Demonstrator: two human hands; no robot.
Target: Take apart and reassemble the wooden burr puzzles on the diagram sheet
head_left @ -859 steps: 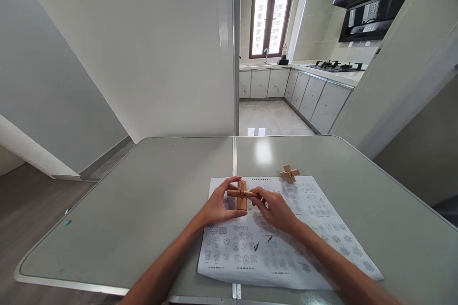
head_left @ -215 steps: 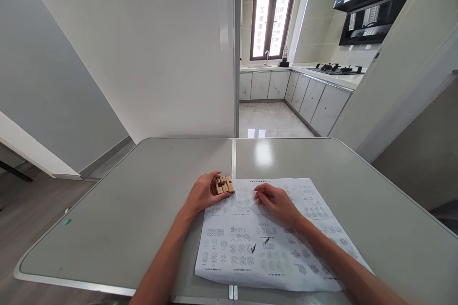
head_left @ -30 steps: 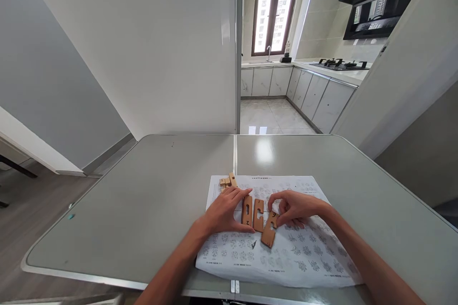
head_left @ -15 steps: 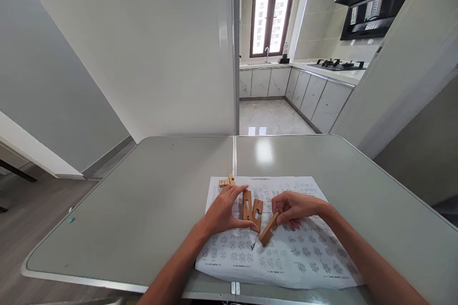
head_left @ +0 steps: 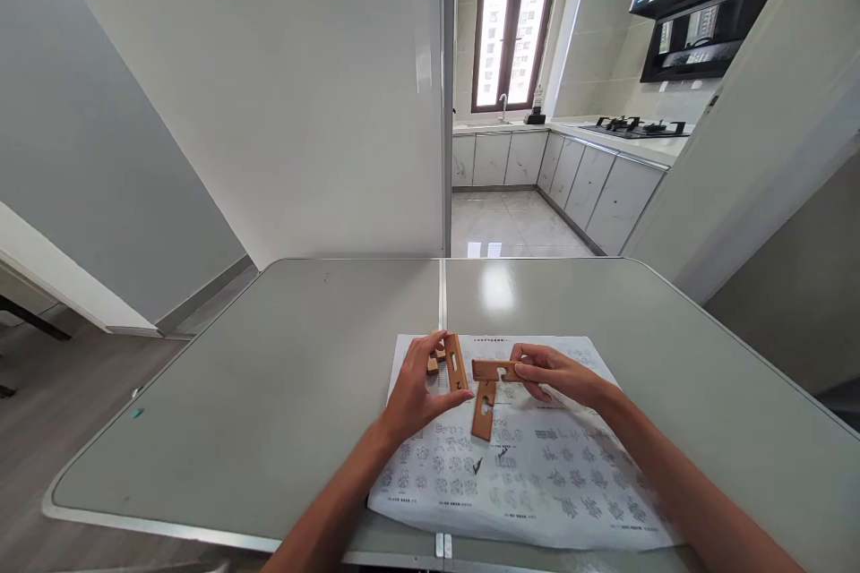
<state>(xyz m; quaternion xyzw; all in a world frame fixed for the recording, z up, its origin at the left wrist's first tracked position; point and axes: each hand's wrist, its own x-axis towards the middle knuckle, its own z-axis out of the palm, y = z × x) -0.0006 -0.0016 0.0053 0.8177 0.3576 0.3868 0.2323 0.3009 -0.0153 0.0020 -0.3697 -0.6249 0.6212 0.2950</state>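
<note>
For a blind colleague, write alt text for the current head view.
The left hand holds a slotted wooden piece marked 2; the right hand holds a notched piece crosswise above a printed sheet. A third piece lies on the sheet between the hands, with small blocks partly behind the left hand. Beyond the table is a kitchen.

From one head-worn camera, we look forward and down over a gray bench [head_left: 235, 376] spread across the lower frame, the wearer's fingers [head_left: 530, 372] near us just below center, while a window [head_left: 516, 27] stands well beyond the bench, at upper right of center.
</note>
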